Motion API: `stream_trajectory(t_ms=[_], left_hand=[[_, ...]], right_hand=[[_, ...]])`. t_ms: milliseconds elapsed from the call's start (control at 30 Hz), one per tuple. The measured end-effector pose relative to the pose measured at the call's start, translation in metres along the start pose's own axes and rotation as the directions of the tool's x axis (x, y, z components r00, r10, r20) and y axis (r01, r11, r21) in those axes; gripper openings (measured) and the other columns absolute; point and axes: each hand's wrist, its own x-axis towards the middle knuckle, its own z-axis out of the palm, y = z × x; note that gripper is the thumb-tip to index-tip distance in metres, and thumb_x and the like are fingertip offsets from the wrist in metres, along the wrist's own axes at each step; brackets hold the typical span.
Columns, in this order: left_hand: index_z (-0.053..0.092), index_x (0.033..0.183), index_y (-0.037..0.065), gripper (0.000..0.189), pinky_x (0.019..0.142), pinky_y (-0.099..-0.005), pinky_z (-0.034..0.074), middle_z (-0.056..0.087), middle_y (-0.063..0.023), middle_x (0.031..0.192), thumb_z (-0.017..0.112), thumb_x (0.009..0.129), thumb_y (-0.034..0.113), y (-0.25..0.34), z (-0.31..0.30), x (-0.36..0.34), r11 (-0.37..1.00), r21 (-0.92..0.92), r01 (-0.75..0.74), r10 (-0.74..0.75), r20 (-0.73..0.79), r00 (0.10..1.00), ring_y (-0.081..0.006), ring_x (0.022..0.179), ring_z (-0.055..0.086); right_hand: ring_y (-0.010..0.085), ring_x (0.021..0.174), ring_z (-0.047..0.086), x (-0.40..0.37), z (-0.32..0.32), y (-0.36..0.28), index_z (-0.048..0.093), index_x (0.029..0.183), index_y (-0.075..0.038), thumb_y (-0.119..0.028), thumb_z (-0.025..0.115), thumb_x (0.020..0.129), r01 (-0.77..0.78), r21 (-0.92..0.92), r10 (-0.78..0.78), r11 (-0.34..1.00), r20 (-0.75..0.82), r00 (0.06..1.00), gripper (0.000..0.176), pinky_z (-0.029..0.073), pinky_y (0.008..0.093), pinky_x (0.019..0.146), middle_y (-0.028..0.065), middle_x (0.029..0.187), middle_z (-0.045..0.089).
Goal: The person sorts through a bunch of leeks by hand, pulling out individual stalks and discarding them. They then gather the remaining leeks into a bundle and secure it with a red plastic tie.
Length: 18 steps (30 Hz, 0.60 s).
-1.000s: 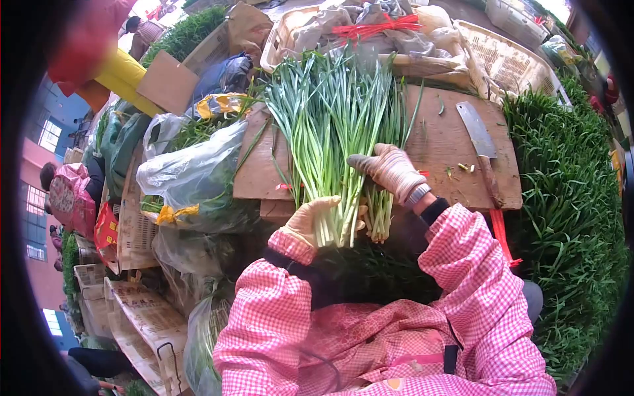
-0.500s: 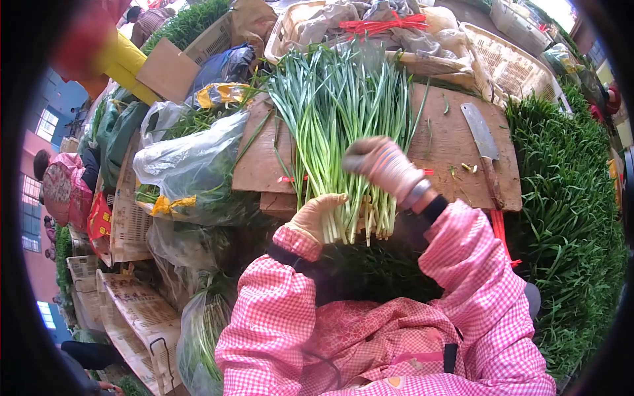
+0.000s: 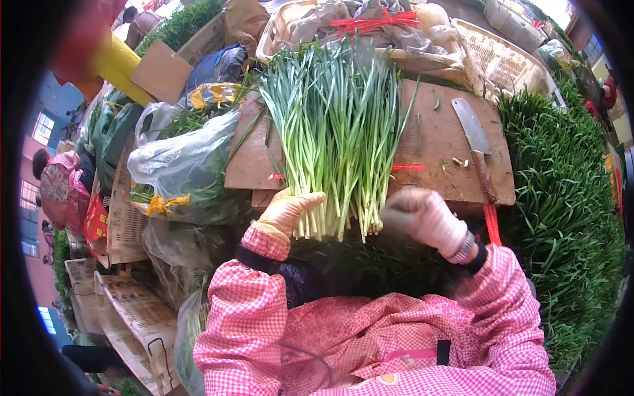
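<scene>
A bunch of green stalks [image 3: 337,125] is laid on the middle of the wooden surface [image 3: 442,142]. Its long way runs from the near edge of the surface to the far edge. The white root ends are pointed at the person and stick out a little over the near edge. The green tips are pointed away and spread out past the far edge.

The left hand [image 3: 288,210], in a tan glove, is held at the near edge of the surface. Its fingers are curled round the left side of the white ends.

The right hand [image 3: 426,218], in a pale glove, is lifted by the same near edge. It is just right of the white ends and not touching them. It is badly blurred, so it cannot be told if it is clenched or loose.

A cleaver [image 3: 472,135] is laid on the right part of the surface.
</scene>
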Motion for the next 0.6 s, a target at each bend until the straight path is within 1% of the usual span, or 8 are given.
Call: stream_trajectory(t_ms=[67, 167, 267, 400, 467, 500, 533, 600], left_hand=[[0.060, 0.107, 0.003, 0.034, 0.074, -0.0298, 0.048, 0.064, -0.0038, 0.093, 0.071, 0.077, 0.015, 0.002, -0.001, 0.004, 0.995, 0.086, -0.049, 0.049, -0.001, 0.999, -0.0136, 0.081, 0.061], [0.058, 0.108, 0.001, 0.039, 0.068, -0.0302, 0.050, 0.064, -0.0051, 0.092, 0.072, 0.077, 0.021, -0.003, -0.002, 0.006, 0.988, 0.139, -0.060, 0.061, -0.002, 0.998, -0.0142, 0.081, 0.061], [0.055, 0.111, 0.000, 0.049, 0.058, -0.0287, 0.051, 0.064, -0.0065, 0.090, 0.074, 0.076, 0.028, 0.027, 0.017, -0.014, 0.830, 0.528, 0.182, 0.016, -0.347, 0.938, -0.0153, 0.074, 0.062], [0.052, 0.115, 0.000, 0.060, 0.054, -0.0276, 0.048, 0.063, -0.0095, 0.092, 0.074, 0.074, 0.037, -0.016, -0.021, 0.022, 0.725, 0.689, 0.001, 0.340, -0.359, 0.869, -0.0155, 0.066, 0.058], [0.052, 0.118, -0.001, 0.066, 0.064, -0.0296, 0.046, 0.062, -0.0130, 0.100, 0.072, 0.073, 0.042, -0.018, -0.025, 0.025, 0.716, 0.698, -0.003, 0.353, -0.359, 0.864, -0.0189, 0.076, 0.057], [0.052, 0.119, -0.001, 0.071, 0.077, -0.0333, 0.044, 0.060, -0.0170, 0.108, 0.070, 0.071, 0.049, -0.017, -0.024, 0.025, 0.716, 0.698, -0.005, 0.356, -0.359, 0.863, -0.0255, 0.093, 0.056], [0.052, 0.118, -0.001, 0.068, 0.073, -0.0315, 0.046, 0.060, -0.0156, 0.105, 0.072, 0.072, 0.045, -0.019, -0.026, 0.028, 0.702, 0.711, -0.029, 0.396, -0.356, 0.846, -0.0225, 0.087, 0.057], [0.052, 0.118, -0.003, 0.063, 0.065, -0.0279, 0.049, 0.062, -0.0128, 0.100, 0.074, 0.075, 0.037, -0.020, -0.028, 0.031, 0.670, 0.739, -0.074, 0.475, -0.350, 0.808, -0.0163, 0.075, 0.060]], right_hand=[[0.0276, 0.075, 0.062, 0.027, 0.004, 0.000, 0.064, 0.090, -0.008, -0.017, 0.063, 0.079, 0.213, -0.248, -0.267, 0.945, -0.209, 0.941, 0.014, 0.049, 0.0356, 0.066, 0.0114, 0.082, 0.062], [0.0266, 0.080, 0.064, 0.073, 0.010, -0.007, 0.063, 0.093, -0.008, -0.013, 0.061, 0.079, 0.306, -0.611, -0.453, 0.730, -0.097, 0.886, 0.015, 0.051, 0.0356, 0.065, 0.0107, 0.092, 0.063], [0.0309, 0.079, 0.064, 0.115, 0.026, -0.001, 0.060, 0.095, -0.009, -0.009, 0.058, 0.077, 0.025, -0.835, -0.050, 0.550, -0.003, 0.999, 0.018, 0.052, 0.0387, 0.065, 0.0141, 0.093, 0.061], [0.0324, 0.078, 0.064, 0.122, 0.026, -0.004, 0.062, 0.084, -0.009, -0.008, 0.058, 0.074, 0.075, -0.815, -0.029, 0.574, 0.071, 0.997, 0.011, 0.052, 0.0409, 0.064, 0.0132, 0.087, 0.063], [0.0241, 0.069, 0.063, 0.125, 0.019, 0.003, 0.066, 0.080, -0.007, -0.011, 0.060, 0.074, 0.053, -0.547, -0.024, 0.835, 0.059, 0.998, 0.010, 0.048, 0.0350, 0.054, 0.0098, 0.080, 0.064], [0.0185, 0.065, 0.061, 0.120, 0.010, -0.007, 0.065, 0.084, -0.006, -0.011, 0.061, 0.075, -0.090, -0.066, 0.096, 0.994, 0.092, 0.991, 0.011, 0.046, 0.0310, 0.053, 0.0050, 0.075, 0.063], [0.0130, 0.061, 0.058, 0.113, 0.002, -0.018, 0.065, 0.088, -0.005, -0.010, 0.062, 0.077, -0.244, 0.422, 0.182, 0.873, 0.181, 0.966, 0.013, 0.045, 0.0270, 0.053, 0.0002, 0.070, 0.062], [0.0062, 0.056, 0.048, 0.096, -0.009, -0.038, 0.064, 0.089, -0.002, -0.011, 0.064, 0.076, -0.212, 0.746, 0.127, 0.631, 0.170, 0.977, 0.015, 0.037, 0.0209, 0.048, -0.0035, 0.067, 0.056]])
